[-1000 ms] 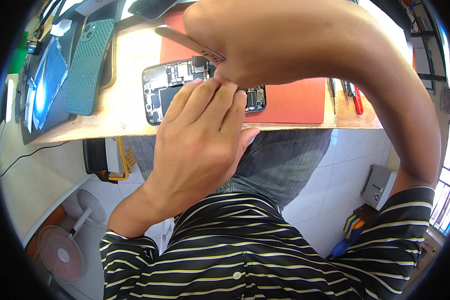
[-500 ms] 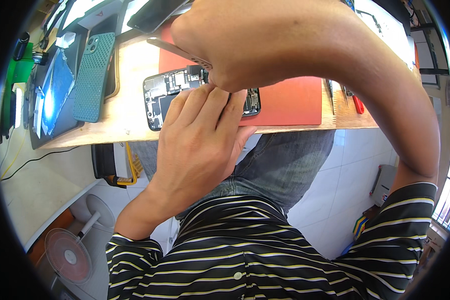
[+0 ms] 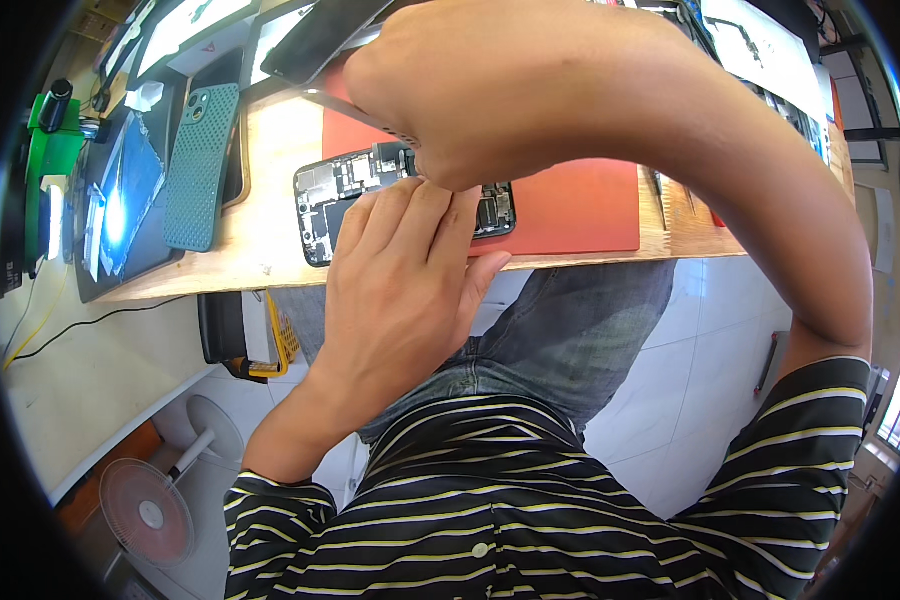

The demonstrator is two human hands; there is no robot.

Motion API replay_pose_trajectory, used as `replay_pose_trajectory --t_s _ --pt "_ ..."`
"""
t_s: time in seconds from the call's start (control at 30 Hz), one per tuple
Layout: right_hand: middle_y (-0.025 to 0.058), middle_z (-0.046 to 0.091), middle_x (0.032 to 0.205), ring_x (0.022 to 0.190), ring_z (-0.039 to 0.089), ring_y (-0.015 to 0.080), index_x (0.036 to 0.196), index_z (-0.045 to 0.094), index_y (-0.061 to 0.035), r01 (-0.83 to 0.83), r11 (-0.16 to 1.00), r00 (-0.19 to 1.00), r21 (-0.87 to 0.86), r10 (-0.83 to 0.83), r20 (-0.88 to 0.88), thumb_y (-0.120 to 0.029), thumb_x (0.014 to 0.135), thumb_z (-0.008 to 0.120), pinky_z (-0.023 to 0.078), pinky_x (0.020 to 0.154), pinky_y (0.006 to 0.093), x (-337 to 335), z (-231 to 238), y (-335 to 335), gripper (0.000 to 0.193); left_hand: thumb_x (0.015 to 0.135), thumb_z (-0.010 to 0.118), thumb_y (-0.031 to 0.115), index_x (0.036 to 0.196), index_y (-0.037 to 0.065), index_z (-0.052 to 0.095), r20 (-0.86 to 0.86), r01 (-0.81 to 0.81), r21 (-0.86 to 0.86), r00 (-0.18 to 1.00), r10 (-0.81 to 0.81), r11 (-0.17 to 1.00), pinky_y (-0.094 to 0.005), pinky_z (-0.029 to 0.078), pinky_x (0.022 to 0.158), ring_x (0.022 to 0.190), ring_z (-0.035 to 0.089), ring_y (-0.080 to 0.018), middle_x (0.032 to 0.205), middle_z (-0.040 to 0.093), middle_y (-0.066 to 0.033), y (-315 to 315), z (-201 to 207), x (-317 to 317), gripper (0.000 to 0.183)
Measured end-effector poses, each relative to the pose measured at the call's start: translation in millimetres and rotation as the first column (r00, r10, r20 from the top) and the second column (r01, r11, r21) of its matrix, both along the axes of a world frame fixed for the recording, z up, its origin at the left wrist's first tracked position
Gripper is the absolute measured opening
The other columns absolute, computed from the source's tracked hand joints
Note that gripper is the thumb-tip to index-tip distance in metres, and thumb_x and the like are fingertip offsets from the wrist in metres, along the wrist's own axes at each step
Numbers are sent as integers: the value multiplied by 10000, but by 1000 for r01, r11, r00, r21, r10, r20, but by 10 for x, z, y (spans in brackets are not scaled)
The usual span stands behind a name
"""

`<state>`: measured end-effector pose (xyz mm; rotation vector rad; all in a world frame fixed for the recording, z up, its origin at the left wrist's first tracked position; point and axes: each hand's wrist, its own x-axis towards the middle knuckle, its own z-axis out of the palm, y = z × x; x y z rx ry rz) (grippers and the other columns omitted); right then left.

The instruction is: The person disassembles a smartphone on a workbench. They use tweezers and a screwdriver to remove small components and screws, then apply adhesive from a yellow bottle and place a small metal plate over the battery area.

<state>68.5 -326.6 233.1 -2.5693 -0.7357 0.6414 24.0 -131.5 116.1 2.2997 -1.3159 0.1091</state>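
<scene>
An opened smartphone [image 3: 320, 222] lies with its inner boards and battery exposed, partly on the orange-red mat [image 3: 570, 210]. My left hand [image 3: 400, 235] rests over its middle, fingers stretched and close together, thumb apart at the near edge. Above it my right hand [image 3: 445, 95] is closed on slim metal tweezers [image 3: 355, 112], whose rounded back end points to the far left. The right fingertips and the working tip are hidden behind the hands, so contact with the phone cannot be seen.
A green perforated phone case [image 3: 202, 170] lies at the left beside a shiny blue film sheet [image 3: 130, 195]. A dark phone-like slab [image 3: 315, 45] is at the back. Thin tools [image 3: 658, 200] lie right of the mat. The wooden table's front edge [image 3: 200, 278] runs near my lap.
The view has shifted slightly, moving the phone and table a little in the picture. Both hands keep nearly the same pose over the phone, the tweezers still in the right.
</scene>
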Motion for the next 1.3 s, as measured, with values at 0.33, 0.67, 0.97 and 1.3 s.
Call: replay_pose_trajectory --t_s 0.33,0.67,0.97,1.3 --pt "226 754 994 905 748 372 1045 750 55 66 998 994 -18 -68 -87 -149 989 582 599 781 468 -43 255 -80 270 865 844 220 1225 -24 699 21 -34 -77 999 36 996 -448 486 920 1063 642 -340 1241 677 -140 -47 -47 -19 458" --pt "246 769 953 896 767 378 995 771 61 102 963 993 -251 -115 -37 -129 884 690 613 784 455 105 -17 221 234 870 821 112 1072 -26 714 88 14 -183 996 2 983 -430 540 829 962 683 -349 1118 712 -159 -53 -90 76 267" --pt "251 781 958 919 779 380 985 803 27 112 985 982 -133 -90 164 -90 827 729 608 790 466 -150 -39 32 210 1004 634 80 1183 -72 708 -645 -340 -429 764 -20 837 -293 552 713 741 693 -152 947 774 -152 437 616 538 246" --pt "255 774 943 915 770 405 977 792 34 114 984 985 -134 -94 145 -44 830 676 603 792 480 -139 -44 -13 203 944 464 116 1490 -172 319 -935 -432 -354 135 -329 829 -313 470 305 418 549 -264 1466 515 -395 171 469 560 635"
